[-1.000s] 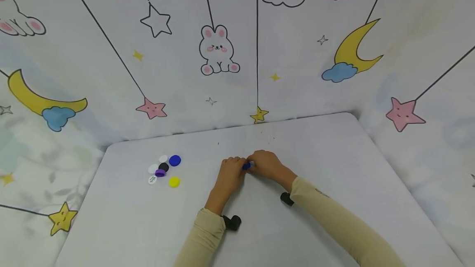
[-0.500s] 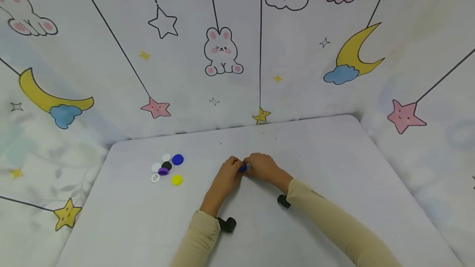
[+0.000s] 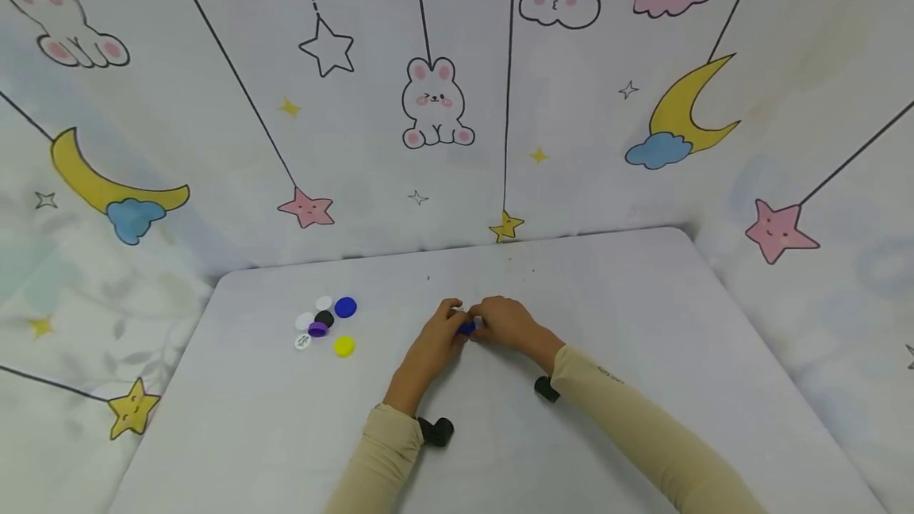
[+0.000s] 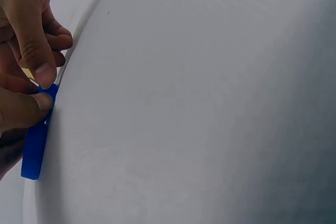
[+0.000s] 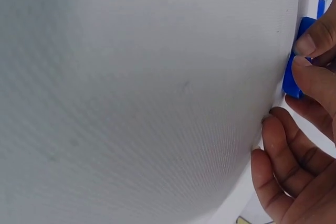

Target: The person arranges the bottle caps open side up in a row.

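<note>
My left hand (image 3: pixel 432 347) and right hand (image 3: pixel 510 322) meet over the white table, both pinching a blue plastic piece (image 3: pixel 466 328). In the left wrist view this piece (image 4: pixel 34 153) is seen edge on, as a thick strip. My left thumb (image 4: pixel 39 104) presses its face, with the right thumb (image 4: pixel 45 74) at its upper end. From the right wrist side, both thumbs lie close together on the blue piece (image 5: pixel 292 77), and the other right fingers (image 5: pixel 283 161) curl below it. Whether it is one part or two joined parts I cannot tell.
Several round caps lie in a loose group to the left: a blue cap (image 3: pixel 346 307), a black cap (image 3: pixel 324 319), a purple cap (image 3: pixel 317 329), a yellow cap (image 3: pixel 344 347) and white caps (image 3: pixel 305 321). A patterned cloth wall (image 3: pixel 371 141) rises behind the table (image 3: pixel 607 284).
The head view has shifted slightly. Both hands keep hold of the blue piece almost in place. A finger of the left hand has lifted, and more of the blue shows between the hands.
</note>
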Motion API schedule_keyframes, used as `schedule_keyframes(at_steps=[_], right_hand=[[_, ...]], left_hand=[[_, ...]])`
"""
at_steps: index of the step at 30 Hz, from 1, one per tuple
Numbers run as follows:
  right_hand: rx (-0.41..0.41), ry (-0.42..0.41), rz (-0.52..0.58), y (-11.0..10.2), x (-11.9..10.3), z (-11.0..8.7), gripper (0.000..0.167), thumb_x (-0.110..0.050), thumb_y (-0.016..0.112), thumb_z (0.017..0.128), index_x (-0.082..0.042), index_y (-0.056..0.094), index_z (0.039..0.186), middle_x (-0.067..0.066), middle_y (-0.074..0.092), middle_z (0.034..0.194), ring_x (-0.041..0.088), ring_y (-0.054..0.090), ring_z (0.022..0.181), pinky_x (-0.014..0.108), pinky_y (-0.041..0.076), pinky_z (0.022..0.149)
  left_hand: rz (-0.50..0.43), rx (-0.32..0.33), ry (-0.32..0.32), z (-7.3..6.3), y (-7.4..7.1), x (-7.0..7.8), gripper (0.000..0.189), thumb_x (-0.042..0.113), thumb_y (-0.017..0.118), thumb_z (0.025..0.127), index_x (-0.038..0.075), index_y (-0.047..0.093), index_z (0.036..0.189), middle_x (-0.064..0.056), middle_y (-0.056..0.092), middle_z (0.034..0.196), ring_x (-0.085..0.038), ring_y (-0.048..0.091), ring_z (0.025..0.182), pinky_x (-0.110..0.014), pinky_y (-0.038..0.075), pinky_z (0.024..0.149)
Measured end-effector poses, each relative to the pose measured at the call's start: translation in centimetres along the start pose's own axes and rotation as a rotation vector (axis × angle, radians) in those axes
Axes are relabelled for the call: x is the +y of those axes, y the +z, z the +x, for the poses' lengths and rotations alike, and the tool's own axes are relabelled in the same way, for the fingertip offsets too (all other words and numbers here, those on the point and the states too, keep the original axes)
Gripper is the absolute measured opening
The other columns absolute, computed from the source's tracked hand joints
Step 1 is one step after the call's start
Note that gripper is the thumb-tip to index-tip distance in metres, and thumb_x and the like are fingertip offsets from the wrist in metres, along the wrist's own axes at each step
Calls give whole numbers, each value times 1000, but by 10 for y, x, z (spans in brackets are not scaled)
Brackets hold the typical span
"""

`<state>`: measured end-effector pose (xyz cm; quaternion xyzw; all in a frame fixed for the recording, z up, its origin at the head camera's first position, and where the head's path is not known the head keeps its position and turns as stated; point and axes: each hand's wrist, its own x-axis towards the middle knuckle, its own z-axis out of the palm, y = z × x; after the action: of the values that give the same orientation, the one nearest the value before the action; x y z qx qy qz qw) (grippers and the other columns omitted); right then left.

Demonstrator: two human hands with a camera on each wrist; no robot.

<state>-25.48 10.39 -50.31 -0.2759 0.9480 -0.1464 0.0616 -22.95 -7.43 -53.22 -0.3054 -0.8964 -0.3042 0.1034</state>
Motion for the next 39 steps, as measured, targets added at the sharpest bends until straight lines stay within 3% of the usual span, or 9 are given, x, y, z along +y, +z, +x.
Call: schedule_keyframes(at_steps=[7, 11, 14, 17, 20, 23, 26, 31, 39], right_hand=[[-12, 27, 1, -1, 2, -6, 43, -29, 79, 83, -12, 67, 121, 1, 67, 91, 16, 60, 81, 35, 52, 72], [19, 49, -34, -5, 3, -15, 47, -28, 78, 84, -12, 64, 125, 3, 70, 97, 17, 65, 86, 36, 55, 75], [49, 44, -57, -10, 2, -23, 42, -24, 76, 86, -12, 64, 125, 4, 70, 98, 17, 67, 86, 35, 55, 74], [57, 24, -63, -16, 0, -28, 39, -23, 74, 88, -12, 65, 124, 4, 70, 100, 17, 67, 86, 35, 55, 74], [52, 19, -64, -19, -1, -30, 37, -25, 73, 89, -12, 65, 123, 4, 69, 101, 17, 67, 86, 34, 55, 74], [46, 26, -64, -19, -2, -31, 35, -27, 72, 89, -13, 67, 121, 3, 69, 101, 16, 67, 85, 35, 56, 75], [44, 27, -59, -17, 0, -31, 33, -28, 72, 89, -13, 68, 119, 2, 69, 99, 16, 66, 84, 34, 55, 75], [37, 28, -55, -13, 0, -32, 31, -29, 71, 90, -14, 68, 118, 1, 69, 98, 16, 66, 85, 34, 55, 75], [55, 21, -33, -15, 2, -34, 30, -28, 70, 91, -12, 69, 116, 2, 69, 97, 17, 66, 85, 35, 55, 75]], left_hand=[[101, 20, -26, -4, -5, -1, 38, 15, 82, 80, 8, 64, 112, -19, 56, 128, -35, 60, 112, -48, 51, 94], [196, 151, -84, -10, -18, -5, 35, 24, 80, 82, 8, 66, 110, -17, 61, 120, -35, 62, 106, -50, 49, 92], [315, 297, -253, -16, -32, -9, 24, 21, 75, 87, 4, 67, 103, -18, 64, 109, -37, 62, 99, -52, 44, 93], [394, 369, -491, -24, -47, -15, 22, 18, 69, 90, 0, 66, 102, -22, 63, 106, -41, 57, 101, -55, 37, 94], [428, 349, -665, -32, -60, -20, 27, 18, 66, 90, -3, 63, 107, -27, 59, 112, -47, 51, 108, -59, 34, 94], [442, 294, -770, -40, -66, -25, 33, 19, 65, 90, -6, 59, 111, -33, 55, 115, -52, 47, 111, -62, 35, 92], [437, 189, -861, -48, -65, -28, 35, 15, 60, 91, -9, 54, 117, -37, 51, 117, -54, 47, 109, -64, 39, 87], [447, 82, -882, -62, -61, -30, 29, 2, 55, 88, -12, 53, 112, -37, 49, 115, -52, 49, 104, -62, 44, 78], [456, 101, -826, -73, -68, -29, 24, -3, 61, 80, -13, 58, 101, -38, 50, 106, -52, 52, 94, -57, 47, 77]])
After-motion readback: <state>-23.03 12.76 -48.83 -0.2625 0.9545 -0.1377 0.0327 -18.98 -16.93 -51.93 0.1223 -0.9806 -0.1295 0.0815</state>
